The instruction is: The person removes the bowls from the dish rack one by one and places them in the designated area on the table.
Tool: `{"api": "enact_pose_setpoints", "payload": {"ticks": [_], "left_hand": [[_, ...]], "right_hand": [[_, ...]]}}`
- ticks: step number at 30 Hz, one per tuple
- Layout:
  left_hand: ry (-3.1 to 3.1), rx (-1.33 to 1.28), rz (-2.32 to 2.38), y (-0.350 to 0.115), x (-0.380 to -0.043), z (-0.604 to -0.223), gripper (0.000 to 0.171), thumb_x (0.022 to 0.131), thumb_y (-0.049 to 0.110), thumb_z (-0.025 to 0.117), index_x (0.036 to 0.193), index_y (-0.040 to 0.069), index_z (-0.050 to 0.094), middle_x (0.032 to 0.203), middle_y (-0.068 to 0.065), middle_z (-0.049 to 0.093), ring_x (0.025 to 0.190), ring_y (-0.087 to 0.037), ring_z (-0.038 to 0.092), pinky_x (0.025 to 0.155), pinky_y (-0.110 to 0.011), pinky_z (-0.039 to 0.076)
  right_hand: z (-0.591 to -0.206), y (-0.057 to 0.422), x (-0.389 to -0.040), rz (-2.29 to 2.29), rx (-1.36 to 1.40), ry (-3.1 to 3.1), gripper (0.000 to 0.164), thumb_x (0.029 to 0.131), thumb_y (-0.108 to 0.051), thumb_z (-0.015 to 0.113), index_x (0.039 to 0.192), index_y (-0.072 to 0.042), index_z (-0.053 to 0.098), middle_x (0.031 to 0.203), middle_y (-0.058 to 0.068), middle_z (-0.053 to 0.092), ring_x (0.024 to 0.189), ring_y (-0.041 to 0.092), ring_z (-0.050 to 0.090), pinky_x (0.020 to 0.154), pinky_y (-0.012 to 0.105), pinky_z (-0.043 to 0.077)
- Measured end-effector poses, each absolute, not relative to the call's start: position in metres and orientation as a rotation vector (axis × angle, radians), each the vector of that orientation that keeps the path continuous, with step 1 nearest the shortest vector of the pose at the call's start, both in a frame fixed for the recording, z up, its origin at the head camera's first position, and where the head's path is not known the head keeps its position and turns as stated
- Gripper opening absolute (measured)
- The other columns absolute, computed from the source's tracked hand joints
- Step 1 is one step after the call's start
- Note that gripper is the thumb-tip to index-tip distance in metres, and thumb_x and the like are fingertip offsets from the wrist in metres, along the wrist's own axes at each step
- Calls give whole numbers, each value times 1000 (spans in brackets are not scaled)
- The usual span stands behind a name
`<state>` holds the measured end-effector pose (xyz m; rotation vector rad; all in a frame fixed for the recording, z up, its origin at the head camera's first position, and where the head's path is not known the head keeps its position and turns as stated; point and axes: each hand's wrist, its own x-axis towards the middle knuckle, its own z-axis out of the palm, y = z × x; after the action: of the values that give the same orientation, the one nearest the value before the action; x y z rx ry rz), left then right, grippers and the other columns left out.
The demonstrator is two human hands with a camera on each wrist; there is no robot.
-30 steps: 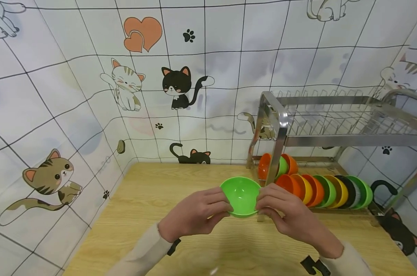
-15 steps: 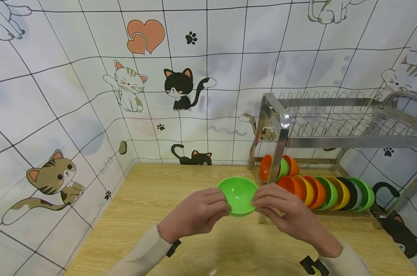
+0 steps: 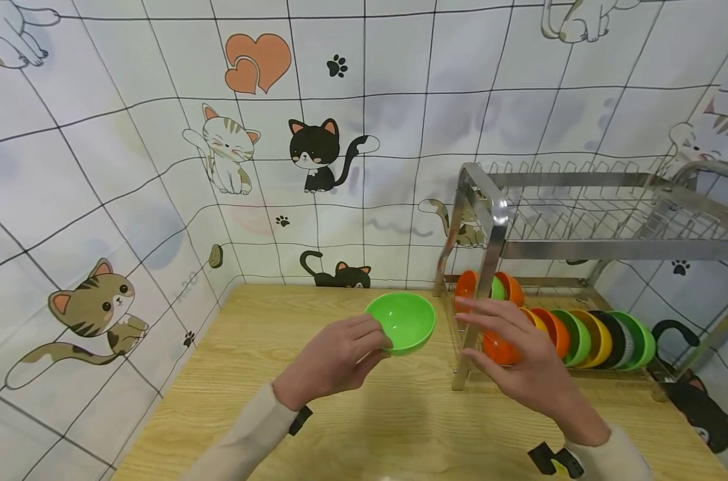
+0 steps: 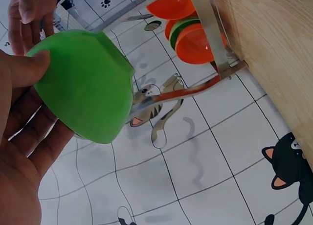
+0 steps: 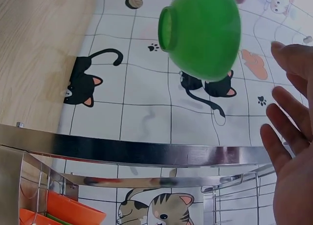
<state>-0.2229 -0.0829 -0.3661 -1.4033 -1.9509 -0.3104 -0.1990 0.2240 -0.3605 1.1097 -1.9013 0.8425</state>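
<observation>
A small green bowl is held up over the wooden table, its hollow side facing the head camera. My left hand pinches its left rim; in the left wrist view the thumb lies on the bowl's outer wall and the fingers are behind. To the right, my right hand is apart from the bowl, fingers spread, in front of the dish rack's left post. The right wrist view shows the bowl's foot ring and my right fingers holding nothing.
A two-tier metal dish rack stands on the right of the wooden table. Its lower tier holds a row of orange, yellow, green and black bowls, with several more behind. A cat-printed tiled wall closes the back and left.
My right hand has let go of the bowl's right rim and opened, moving slightly right. My left hand has carried the bowl a little left and up.
</observation>
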Motion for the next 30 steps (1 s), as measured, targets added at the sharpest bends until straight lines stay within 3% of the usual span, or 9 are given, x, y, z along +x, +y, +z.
{"api": "enact_pose_setpoints", "payload": {"ticks": [6,10,13,15,19,25,30], "left_hand": [[-2026,-1298,-347,-93,-236,-373,18,85,9,82,94,13,67,92,6,67,84,-8,63,76,-19,57],[-2082,-1210,-355,-101,-247,-381,18,85,8,82,94,13,67,92,5,66,83,-9,63,72,-21,57],[-2115,-1149,-353,-109,-256,-389,19,84,8,83,93,13,67,93,4,67,81,-9,63,70,-23,57],[-2140,-1107,-348,-115,-263,-395,20,83,8,84,93,13,68,92,4,67,80,-10,64,69,-24,57],[-2203,-1027,-350,-127,-277,-406,19,83,8,85,93,12,68,91,3,67,79,-10,64,68,-26,57],[-2306,-903,-378,-144,-297,-423,14,86,8,82,92,12,70,89,2,70,79,-12,64,68,-28,58],[-2369,-790,-393,-153,-308,-432,14,85,6,82,93,9,71,92,-1,71,81,-16,68,68,-34,60]], "right_hand": [[-358,231,-202,941,955,-1827,60,96,-44,70,123,9,67,135,24,65,136,18,54,119,22,37],[-364,239,-209,1029,815,-1873,51,91,-14,79,133,8,60,140,24,61,136,13,55,114,17,41],[-368,242,-212,1142,685,-1946,67,81,14,77,143,1,55,146,19,57,135,11,55,111,15,43],[-369,243,-215,1226,595,-2002,75,80,19,74,148,-5,52,149,15,55,135,7,53,109,12,43],[-372,242,-219,1350,476,-2102,71,90,7,71,153,-15,47,149,5,55,132,-2,53,105,8,44],[-375,239,-227,1424,431,-2117,64,95,0,69,153,-15,47,137,-4,59,121,-4,58,98,8,49],[-375,239,-231,1388,423,-2154,54,97,-5,68,148,-13,54,131,4,63,112,-8,62,92,8,52]]}}
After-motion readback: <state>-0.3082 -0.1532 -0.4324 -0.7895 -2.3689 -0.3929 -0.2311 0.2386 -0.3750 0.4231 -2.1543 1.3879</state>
